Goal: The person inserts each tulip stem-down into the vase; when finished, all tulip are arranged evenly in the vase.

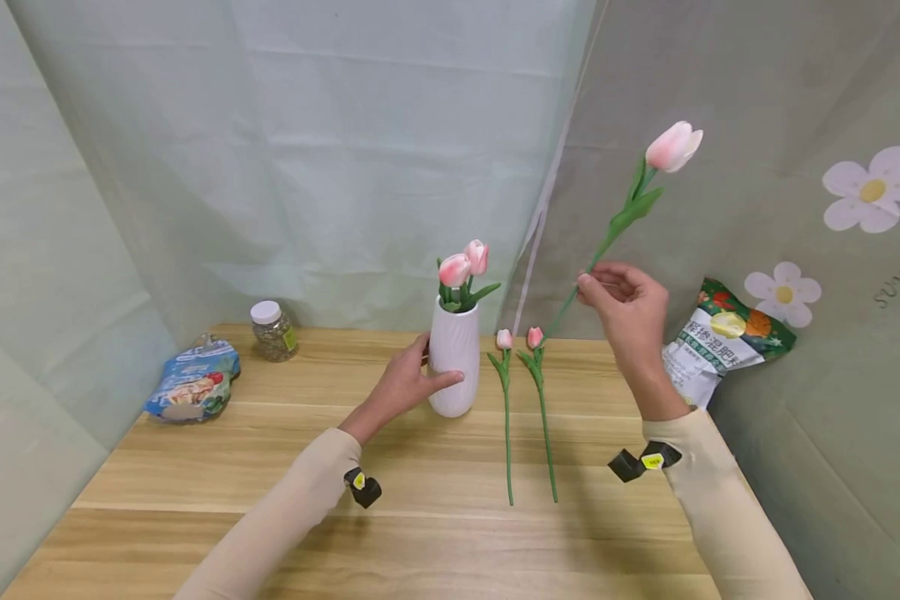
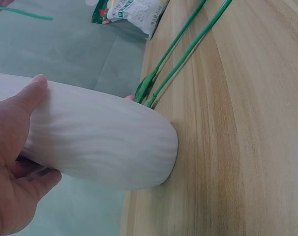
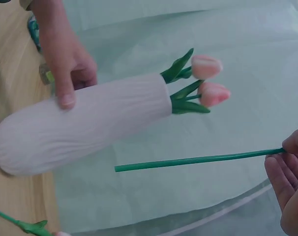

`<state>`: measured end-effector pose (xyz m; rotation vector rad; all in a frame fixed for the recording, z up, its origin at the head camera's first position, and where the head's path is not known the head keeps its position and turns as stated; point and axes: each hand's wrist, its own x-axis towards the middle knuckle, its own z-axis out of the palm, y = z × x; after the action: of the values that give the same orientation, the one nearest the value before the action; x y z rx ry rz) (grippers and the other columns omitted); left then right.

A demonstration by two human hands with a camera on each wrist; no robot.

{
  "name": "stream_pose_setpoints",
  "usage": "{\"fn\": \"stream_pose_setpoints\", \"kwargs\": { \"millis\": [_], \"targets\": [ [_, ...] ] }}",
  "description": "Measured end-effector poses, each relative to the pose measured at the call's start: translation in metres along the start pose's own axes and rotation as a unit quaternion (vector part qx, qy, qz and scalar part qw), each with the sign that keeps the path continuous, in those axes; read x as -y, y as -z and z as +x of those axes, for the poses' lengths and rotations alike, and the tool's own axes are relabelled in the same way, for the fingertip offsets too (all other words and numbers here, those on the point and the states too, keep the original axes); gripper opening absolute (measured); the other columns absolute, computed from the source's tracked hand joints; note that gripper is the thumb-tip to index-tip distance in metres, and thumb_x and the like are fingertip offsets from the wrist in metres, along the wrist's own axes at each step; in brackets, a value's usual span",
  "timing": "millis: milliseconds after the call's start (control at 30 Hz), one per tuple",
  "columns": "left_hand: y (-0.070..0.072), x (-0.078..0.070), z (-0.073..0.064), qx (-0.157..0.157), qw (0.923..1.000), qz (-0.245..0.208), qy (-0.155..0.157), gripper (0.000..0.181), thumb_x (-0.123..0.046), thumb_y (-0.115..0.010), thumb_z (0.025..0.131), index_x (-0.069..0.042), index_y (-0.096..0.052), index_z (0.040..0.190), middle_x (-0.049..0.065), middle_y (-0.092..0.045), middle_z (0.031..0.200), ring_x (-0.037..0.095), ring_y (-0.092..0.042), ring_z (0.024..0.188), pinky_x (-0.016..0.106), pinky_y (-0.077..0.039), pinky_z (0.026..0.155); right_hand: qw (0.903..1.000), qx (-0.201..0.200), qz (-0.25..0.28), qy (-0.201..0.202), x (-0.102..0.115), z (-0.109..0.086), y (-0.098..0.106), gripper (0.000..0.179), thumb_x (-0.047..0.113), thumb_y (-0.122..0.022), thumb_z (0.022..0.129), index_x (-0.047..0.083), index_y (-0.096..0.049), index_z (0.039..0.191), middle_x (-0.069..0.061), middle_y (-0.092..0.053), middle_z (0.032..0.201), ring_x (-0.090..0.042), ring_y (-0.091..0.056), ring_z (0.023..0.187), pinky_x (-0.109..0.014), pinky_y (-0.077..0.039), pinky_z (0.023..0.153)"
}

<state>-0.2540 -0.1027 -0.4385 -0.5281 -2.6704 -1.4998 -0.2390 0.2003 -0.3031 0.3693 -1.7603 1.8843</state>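
Observation:
A white ribbed vase point(image 1: 453, 354) stands upright on the wooden table, with two pink tulips point(image 1: 455, 269) in its mouth. My left hand point(image 1: 408, 379) grips the vase from the left side, thumb across its front, as the left wrist view also shows. Raised to the right, my right hand point(image 1: 630, 308) pinches a single pink tulip point(image 1: 673, 147) by its green stem, bloom up. In the right wrist view the bare lower end of that stem point(image 3: 198, 160) points toward the vase side. Two more tulips point(image 1: 507, 417) lie side by side on the table, right of the vase.
A blue packaged bag point(image 1: 195, 381) and a white-capped jar point(image 1: 273, 332) sit at the back left of the wooden table point(image 1: 420, 533). At the right edge leans a green and white bag point(image 1: 720, 342). Pale cloth hangs point(image 1: 345, 150) behind the table.

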Motion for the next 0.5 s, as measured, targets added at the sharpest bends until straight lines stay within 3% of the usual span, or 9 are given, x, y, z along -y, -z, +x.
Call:
{"fn": "stream_pose_setpoints", "kwargs": {
  "millis": [500],
  "targets": [
    [0.000, 0.002, 0.000, -0.001, 1.0000, 0.004, -0.007, 0.089, -0.043, -0.082, 0.087, -0.003, -0.039, 0.153, 0.018, -0.057, 0.143, 0.034, -0.057, 0.131, 0.053, -0.049, 0.108, 0.9965, -0.037, 0.067, 0.034, 0.011, 0.022, -0.015, 0.012, -0.001, -0.077, 0.088, -0.004, -0.071, 0.099, -0.012, -0.073, 0.090, -0.018, -0.074, 0.077, -0.030, -0.063, 0.076]
  ]
}}
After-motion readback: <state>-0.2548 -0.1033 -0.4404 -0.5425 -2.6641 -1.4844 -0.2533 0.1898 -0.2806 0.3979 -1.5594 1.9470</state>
